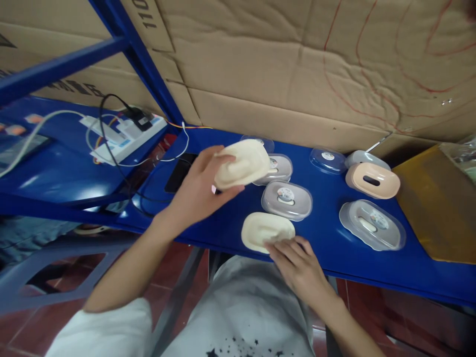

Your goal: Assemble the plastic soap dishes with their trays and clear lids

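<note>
My left hand [208, 186] grips a cream oval soap dish [243, 163], raised and tilted above the blue table. Thumb and fingers lie around its left end. At the table's front edge, my right hand [297, 265] has its fingers curled on the near rim of a second cream soap dish [262, 230]. Its fingertips partly cover that dish's inside. Just beyond sits a soap box [286, 198] with a clear lid and a round label. Another lidded soap box [280, 168] is partly hidden behind the raised dish, and a clear lid [266, 144] shows behind it.
To the right are a peach soap dish [385, 181], a lidded grey soap box [374, 225], a clear lid [327, 161] and a brown carton [439, 208]. A power strip [130, 141] with cables lies at left beside a blue frame post [145, 64]. Cardboard [260, 64] lines the back.
</note>
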{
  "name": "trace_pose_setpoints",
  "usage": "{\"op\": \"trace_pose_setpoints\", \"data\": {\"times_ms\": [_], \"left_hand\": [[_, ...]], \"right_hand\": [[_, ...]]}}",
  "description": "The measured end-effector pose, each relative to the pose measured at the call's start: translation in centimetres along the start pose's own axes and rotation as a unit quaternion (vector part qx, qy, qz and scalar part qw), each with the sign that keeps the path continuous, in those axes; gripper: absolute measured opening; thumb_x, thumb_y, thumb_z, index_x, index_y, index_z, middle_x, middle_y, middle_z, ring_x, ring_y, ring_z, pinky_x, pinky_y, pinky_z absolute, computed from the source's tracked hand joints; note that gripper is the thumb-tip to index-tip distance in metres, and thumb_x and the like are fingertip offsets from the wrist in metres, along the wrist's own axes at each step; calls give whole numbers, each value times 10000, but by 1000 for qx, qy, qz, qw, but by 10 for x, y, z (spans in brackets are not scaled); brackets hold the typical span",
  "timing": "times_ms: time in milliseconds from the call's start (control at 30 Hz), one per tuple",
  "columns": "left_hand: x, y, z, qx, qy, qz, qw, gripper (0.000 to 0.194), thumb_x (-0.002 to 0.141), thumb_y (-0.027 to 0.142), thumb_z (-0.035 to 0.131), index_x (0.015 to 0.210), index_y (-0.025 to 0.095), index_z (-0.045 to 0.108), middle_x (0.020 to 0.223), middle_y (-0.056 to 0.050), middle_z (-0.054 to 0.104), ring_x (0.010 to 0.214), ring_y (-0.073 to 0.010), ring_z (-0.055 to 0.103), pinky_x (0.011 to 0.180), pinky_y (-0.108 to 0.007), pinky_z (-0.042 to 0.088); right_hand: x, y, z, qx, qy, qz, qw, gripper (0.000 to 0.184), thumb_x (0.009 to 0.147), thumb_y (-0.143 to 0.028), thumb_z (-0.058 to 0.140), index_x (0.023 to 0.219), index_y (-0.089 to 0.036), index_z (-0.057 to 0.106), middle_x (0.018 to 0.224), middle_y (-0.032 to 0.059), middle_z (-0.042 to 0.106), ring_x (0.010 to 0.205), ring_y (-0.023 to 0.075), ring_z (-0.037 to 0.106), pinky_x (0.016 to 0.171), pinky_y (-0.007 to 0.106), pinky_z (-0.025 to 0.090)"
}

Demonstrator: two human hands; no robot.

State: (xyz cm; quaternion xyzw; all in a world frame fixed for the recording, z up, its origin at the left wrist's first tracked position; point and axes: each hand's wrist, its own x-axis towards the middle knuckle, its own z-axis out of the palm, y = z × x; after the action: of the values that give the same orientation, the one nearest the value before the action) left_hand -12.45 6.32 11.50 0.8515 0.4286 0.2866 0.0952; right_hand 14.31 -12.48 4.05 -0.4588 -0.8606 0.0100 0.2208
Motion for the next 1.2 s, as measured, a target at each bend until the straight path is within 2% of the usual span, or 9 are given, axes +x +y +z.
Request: {"op": "trace_pose_setpoints", "data": {"times_ms": [100, 233, 333, 533, 700, 867, 933, 1067, 1200], "left_hand": [[-41, 20, 5, -50, -15, 30, 998, 574, 1007, 447, 738, 1514, 345, 488, 1671, -120, 432, 1586, -341, 446, 1308, -557, 422], [-75, 32, 23, -103, -114, 34, 988, 656, 967, 433, 790, 1554, 401, 498, 1723, -104, 419, 1563, -363, 484, 1264, -581, 492], [-71, 29, 38, -127, -184, 59, 973, 633, 936, 421, 820, 1515, 391, 567, 1718, -88, 457, 1571, -347, 481, 1276, -566, 486], [-45, 19, 56, -138, -231, 139, 953, 574, 945, 350, 770, 1491, 306, 596, 1757, -99, 421, 1638, -330, 388, 1369, -590, 312], [-50, 20, 56, -150, -256, 94, 950, 765, 948, 352, 799, 1636, 360, 466, 1829, -88, 264, 1669, -332, 333, 1339, -551, 385], [-71, 14, 48, -128, -248, 28, 960, 898, 950, 418, 827, 1703, 434, 338, 1729, -73, 460, 1570, -344, 481, 1279, -553, 465], [-82, 11, 41, -114, -239, 22, 964, 853, 947, 411, 829, 1677, 437, 390, 1709, -66, 485, 1548, -346, 503, 1264, -543, 481], [-103, 11, 29, -89, -229, 44, 968, 598, 965, 380, 808, 1520, 396, 587, 1695, -78, 488, 1522, -348, 521, 1244, -548, 484], [-111, 22, 30, -71, -247, 68, 964, 524, 998, 361, 781, 1487, 346, 595, 1703, -101, 453, 1505, -361, 506, 1214, -600, 471]], "right_hand": [[4, 13, -3, 38, -6, 23, 999, 458, 1119, -179, 530, 1576, -210, 543, 1425, 80, 751, 1344, 230, 676, 1214, 494, 452], [-5, 36, -8, 40, 35, 107, 993, 532, 1127, -245, 520, 1655, -246, 450, 1547, 115, 670, 1457, 267, 616, 1231, 532, 478], [-13, 43, -12, 21, 67, 158, 985, 596, 1130, -270, 505, 1708, -258, 360, 1614, 148, 602, 1496, 303, 580, 1178, 552, 526], [-8, 29, -8, -5, -4, 71, 997, 520, 1092, -365, 639, 1591, -261, 537, 1667, 138, 545, 1542, 322, 516, 1197, 549, 507], [-6, 26, -5, -13, 19, 72, 997, 381, 1085, -307, 659, 1460, -245, 642, 1518, 101, 687, 1495, 304, 563, 1188, 534, 488], [-27, 39, -22, 6, 80, 89, 993, 344, 1052, -220, 698, 1392, -268, 681, 1296, 65, 793, 1281, 277, 703, 1113, 499, 504], [-40, 46, -29, -5, 84, 112, 990, 310, 1043, -225, 713, 1349, -270, 704, 1254, 64, 796, 1224, 281, 717, 1088, 502, 506], [-58, 54, -36, -44, 51, 146, 987, 296, 1057, -259, 684, 1350, -285, 722, 1288, 77, 775, 1256, 307, 709, 1073, 518, 522], [-45, 62, -52, -46, 13, 117, 992, 378, 1071, -276, 652, 1449, -290, 670, 1390, 91, 748, 1323, 320, 690, 1095, 526, 541]]}}
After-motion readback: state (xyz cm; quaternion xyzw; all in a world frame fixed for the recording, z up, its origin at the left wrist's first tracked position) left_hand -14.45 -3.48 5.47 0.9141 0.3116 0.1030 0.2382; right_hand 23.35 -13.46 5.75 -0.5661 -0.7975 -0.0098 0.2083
